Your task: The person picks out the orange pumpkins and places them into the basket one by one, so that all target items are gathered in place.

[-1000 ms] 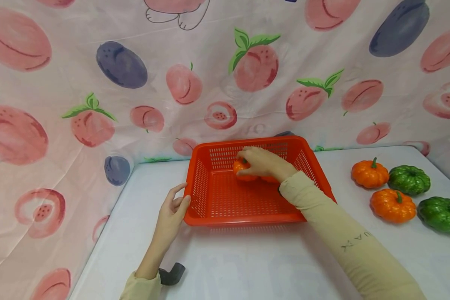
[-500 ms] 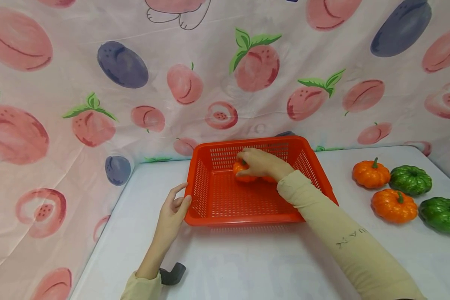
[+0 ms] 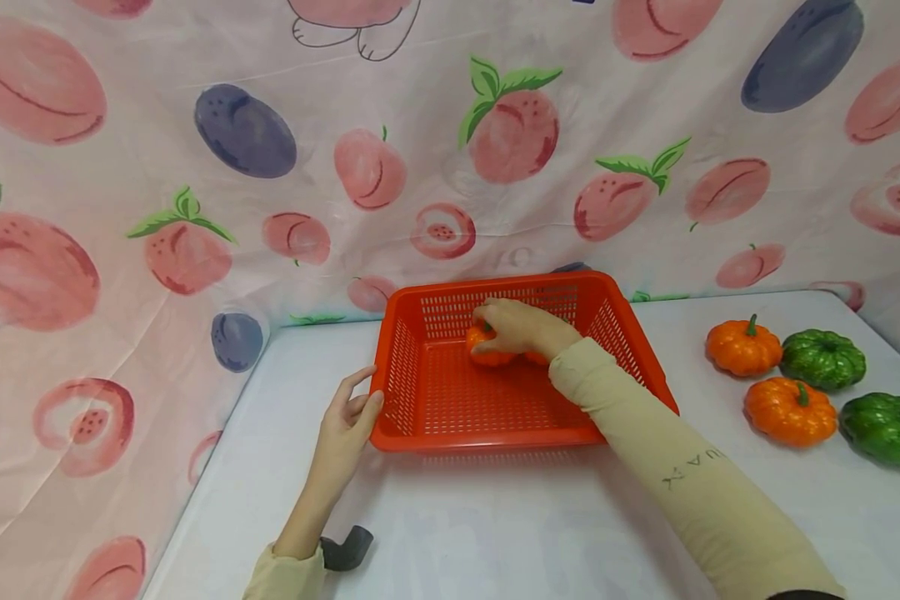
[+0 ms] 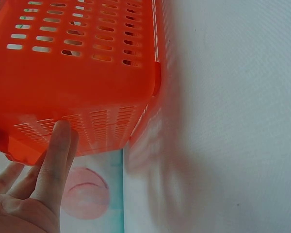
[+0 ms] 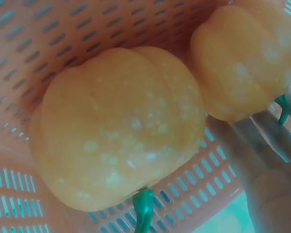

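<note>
Orange pumpkin (image 3: 492, 358) pinched under R grip (image 3: 521, 326) in bskt (image 3: 487, 442), L grip (image 3: 348, 423) spread against it.

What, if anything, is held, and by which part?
Right hand holds a round ribbed orange pumpkin by its stemmed top; left hand touches the side of a rectangular red plastic basket.

"What sort of place is this?"
"A draped corner, like a small staged booth; whether in a home, lab or studio, I can't tell."
"What shows it?"
"Cloth (image 3: 420, 83) printed with pink and dark-blue fruit hangs behind and on both sides of a white surface (image 3: 495, 533)."
</note>
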A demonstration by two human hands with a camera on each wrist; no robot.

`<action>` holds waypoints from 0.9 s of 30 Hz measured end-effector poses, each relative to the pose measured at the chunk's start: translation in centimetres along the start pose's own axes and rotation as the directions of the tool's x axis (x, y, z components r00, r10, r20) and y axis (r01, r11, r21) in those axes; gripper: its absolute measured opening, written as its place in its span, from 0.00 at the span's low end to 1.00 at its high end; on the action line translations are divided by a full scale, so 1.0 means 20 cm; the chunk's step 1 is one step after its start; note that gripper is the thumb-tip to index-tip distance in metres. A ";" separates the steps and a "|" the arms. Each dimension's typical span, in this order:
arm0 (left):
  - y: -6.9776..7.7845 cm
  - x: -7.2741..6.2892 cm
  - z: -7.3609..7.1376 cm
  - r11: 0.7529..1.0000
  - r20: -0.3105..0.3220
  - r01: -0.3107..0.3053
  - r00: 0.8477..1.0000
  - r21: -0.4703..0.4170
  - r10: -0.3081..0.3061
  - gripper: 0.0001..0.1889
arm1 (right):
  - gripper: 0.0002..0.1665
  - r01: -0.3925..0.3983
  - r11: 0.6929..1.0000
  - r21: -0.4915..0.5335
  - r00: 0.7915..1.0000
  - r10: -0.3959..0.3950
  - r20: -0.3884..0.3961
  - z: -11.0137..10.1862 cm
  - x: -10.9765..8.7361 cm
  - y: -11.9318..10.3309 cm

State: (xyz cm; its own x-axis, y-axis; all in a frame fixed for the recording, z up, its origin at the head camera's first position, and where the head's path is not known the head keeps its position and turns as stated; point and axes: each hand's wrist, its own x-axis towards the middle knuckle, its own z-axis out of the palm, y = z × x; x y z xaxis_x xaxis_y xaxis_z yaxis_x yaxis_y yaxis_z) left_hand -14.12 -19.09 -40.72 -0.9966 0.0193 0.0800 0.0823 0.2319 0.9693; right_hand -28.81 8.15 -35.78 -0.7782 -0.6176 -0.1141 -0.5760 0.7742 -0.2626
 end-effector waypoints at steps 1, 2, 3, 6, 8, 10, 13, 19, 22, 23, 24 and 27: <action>0.00 0.00 0.00 1.000 0.000 -0.002 1.000 0.000 0.002 0.24 | 0.29 -0.001 1.000 -0.001 1.000 0.001 0.004 0.00 0.00 0.00; 0.00 0.00 0.00 1.000 -0.001 -0.003 1.000 0.002 0.003 0.24 | 0.29 -0.003 1.000 0.001 1.000 0.003 0.009 0.00 0.00 0.00; 0.00 0.00 0.00 1.000 -0.001 -0.004 1.000 0.003 0.004 0.24 | 0.30 -0.006 1.000 0.000 1.000 0.006 0.013 0.00 0.01 0.00; 0.01 0.00 0.00 1.000 -0.002 -0.008 1.000 0.002 0.008 0.24 | 0.32 -0.017 1.000 0.004 0.999 0.016 0.032 -0.01 0.01 -0.01; 0.01 0.00 0.00 1.000 -0.004 -0.011 1.000 0.002 0.011 0.24 | 0.33 -0.022 1.000 0.004 0.999 0.022 0.045 -0.01 0.01 -0.01; 0.01 0.00 0.00 1.000 -0.003 -0.012 1.000 -0.001 0.012 0.24 | 0.33 -0.021 1.000 -0.002 0.998 0.021 0.051 -0.01 0.01 -0.01; 0.01 0.00 0.01 1.000 -0.005 -0.010 1.000 0.001 0.010 0.24 | 0.33 -0.012 1.000 -0.014 0.999 0.013 0.048 -0.01 0.01 -0.01; 0.00 0.00 0.00 1.000 -0.002 -0.005 1.000 0.001 0.005 0.24 | 0.33 -0.012 0.999 -0.031 0.999 0.014 0.048 -0.01 -0.01 -0.01; 0.00 0.00 0.00 1.000 -0.001 -0.007 1.000 -0.003 0.007 0.24 | 0.34 -0.016 0.999 -0.035 0.999 0.017 0.049 -0.02 -0.01 -0.01; 0.00 0.00 0.00 1.000 -0.001 -0.008 1.000 -0.003 0.008 0.24 | 0.34 -0.014 0.999 -0.033 0.999 0.016 0.049 -0.02 -0.02 -0.01; 0.00 0.00 0.00 1.000 -0.002 -0.008 1.000 -0.002 0.008 0.24 | 0.35 -0.014 0.999 -0.030 0.999 0.015 0.049 -0.02 -0.02 -0.01; 0.00 0.00 0.00 1.000 -0.004 -0.010 1.000 0.000 0.010 0.24 | 0.35 -0.011 1.000 -0.017 0.999 0.012 0.044 -0.04 -0.03 -0.01</action>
State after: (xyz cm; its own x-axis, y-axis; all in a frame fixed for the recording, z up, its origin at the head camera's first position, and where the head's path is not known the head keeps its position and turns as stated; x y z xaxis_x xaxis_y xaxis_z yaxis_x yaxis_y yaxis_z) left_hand -14.10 -19.05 -40.76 -0.9957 0.0174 0.0911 0.0927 0.2316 0.9684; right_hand -28.36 8.47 -34.94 -0.7731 -0.6139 -0.1597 -0.5715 0.7833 -0.2445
